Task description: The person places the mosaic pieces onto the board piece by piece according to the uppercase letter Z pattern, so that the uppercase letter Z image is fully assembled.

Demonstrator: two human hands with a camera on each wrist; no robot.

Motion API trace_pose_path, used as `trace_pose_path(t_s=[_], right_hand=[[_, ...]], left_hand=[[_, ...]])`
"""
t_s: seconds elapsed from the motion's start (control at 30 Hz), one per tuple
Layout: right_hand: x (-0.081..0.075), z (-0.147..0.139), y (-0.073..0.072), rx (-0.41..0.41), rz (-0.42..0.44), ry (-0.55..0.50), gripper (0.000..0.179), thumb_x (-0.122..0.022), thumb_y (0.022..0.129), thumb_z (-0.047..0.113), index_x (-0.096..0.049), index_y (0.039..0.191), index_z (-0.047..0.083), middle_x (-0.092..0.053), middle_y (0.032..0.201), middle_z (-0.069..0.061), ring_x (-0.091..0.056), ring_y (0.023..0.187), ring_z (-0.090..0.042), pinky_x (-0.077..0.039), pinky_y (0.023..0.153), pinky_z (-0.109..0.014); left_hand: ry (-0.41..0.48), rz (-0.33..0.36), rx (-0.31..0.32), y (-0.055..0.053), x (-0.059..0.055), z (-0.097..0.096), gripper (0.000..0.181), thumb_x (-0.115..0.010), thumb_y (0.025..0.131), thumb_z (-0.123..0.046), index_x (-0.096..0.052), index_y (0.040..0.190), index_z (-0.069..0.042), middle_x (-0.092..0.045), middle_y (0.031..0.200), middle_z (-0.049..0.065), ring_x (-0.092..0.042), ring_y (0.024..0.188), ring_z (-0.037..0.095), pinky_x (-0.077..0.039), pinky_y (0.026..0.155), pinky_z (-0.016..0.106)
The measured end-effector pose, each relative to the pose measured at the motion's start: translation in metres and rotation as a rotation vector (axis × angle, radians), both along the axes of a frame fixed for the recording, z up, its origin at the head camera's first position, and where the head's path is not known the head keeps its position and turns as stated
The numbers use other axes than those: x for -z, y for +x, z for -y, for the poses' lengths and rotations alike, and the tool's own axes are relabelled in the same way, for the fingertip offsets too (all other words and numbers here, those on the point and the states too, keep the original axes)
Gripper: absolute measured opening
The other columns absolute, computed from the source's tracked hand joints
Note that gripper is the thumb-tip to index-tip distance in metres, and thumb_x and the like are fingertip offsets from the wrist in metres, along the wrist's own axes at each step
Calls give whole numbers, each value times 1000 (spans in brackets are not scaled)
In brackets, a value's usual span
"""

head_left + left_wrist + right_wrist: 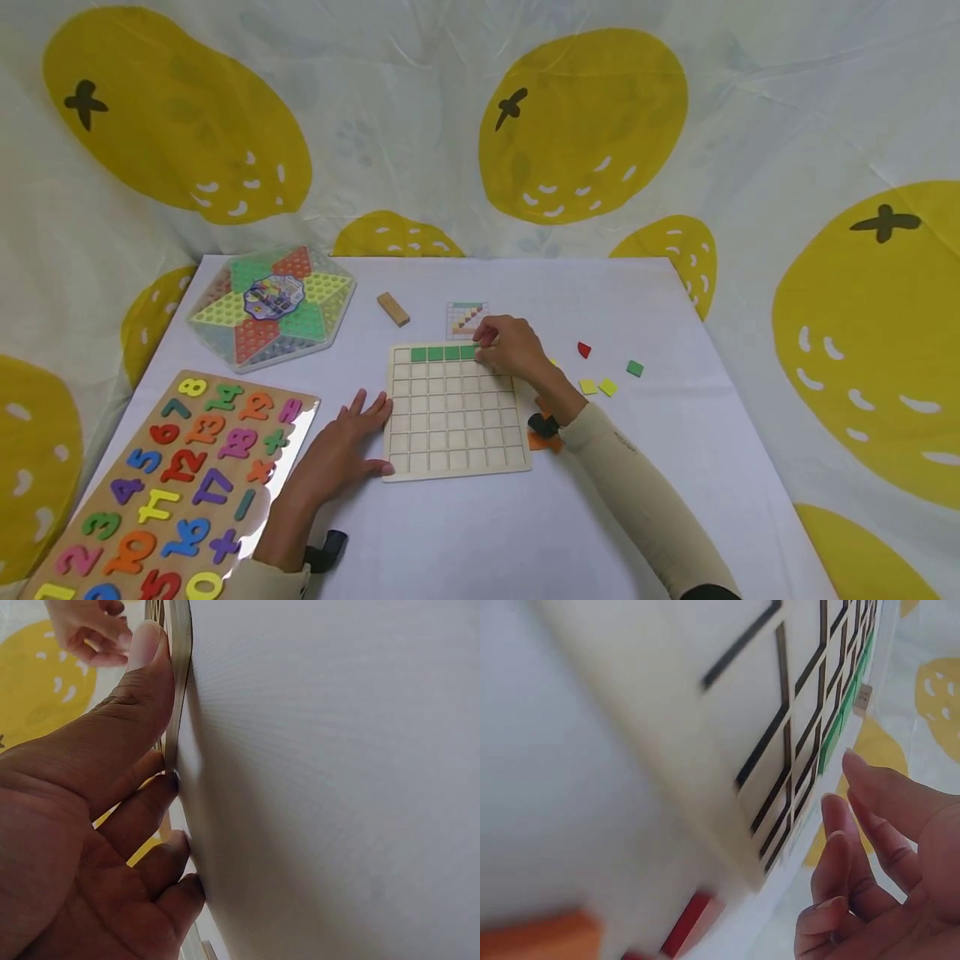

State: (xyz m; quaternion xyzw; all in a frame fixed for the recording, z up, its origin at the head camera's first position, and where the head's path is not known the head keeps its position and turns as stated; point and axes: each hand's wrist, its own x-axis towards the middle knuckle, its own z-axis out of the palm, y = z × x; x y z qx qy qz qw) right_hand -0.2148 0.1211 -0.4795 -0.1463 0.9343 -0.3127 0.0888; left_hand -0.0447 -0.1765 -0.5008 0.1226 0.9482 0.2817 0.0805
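Note:
A pale wooden grid board (457, 417) lies at the middle of the table, with several green square tiles (436, 354) in its far row. My left hand (339, 446) rests at the board's left side, fingers spread, with the thumb at the near corner. In the left wrist view, the thumb (146, 675) and fingertips meet the board's edge. Over the far right corner is my right hand (516, 348), beside the last green tile. Its fingers bend loosely in the right wrist view, and a gap shows between thumb (874, 776) and forefinger.
A printed pattern card (461, 317) and a wooden block (393, 309) lie beyond the board. Right are yellow tiles (588, 387), a red piece (584, 350), a green tile (635, 368) and orange pieces (536, 442). Left are a number board (180, 492) and a hexagonal game board (273, 304).

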Motion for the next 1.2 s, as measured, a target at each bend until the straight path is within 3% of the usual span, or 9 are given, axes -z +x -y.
trace_pose_path(t_s=[0.3, 0.53, 0.93, 1.2], right_hand=[[-2, -51, 9, 82, -41, -67, 18, -83, 92, 15, -77, 109, 12, -72, 94, -1, -58, 76, -23, -51, 58, -30], [-2, -98, 18, 183, -19, -23, 23, -84, 92, 18, -76, 113, 14, -73, 99, -4, -57, 87, -25, -51, 72, -31], [9, -191, 35, 349, -22, 62, 29, -83, 93, 20, -73, 118, 10, -74, 107, -12, -56, 92, -28, -50, 75, -30], [15, -237, 45, 464, 30, 142, 33, -82, 92, 18, -73, 122, 6, -66, 122, -22, -56, 106, -37, -51, 87, -48]], left_hand=[[-3, 10, 6, 0, -1, 0, 102, -98, 72, -28, -49, 158, -7, -43, 166, 12, -26, 160, 48, -35, 120, 73], [-6, 10, 17, -1, 1, 1, 101, -98, 72, -28, -49, 158, -6, -44, 166, 13, -27, 160, 48, -34, 121, 71], [-11, 13, 22, -1, 1, 0, 102, -98, 71, -28, -49, 158, -6, -44, 166, 13, -27, 160, 48, -33, 122, 71], [-18, 10, 17, -1, 0, 0, 102, -98, 71, -28, -48, 158, -6, -43, 166, 12, -26, 160, 48, -33, 123, 70]])
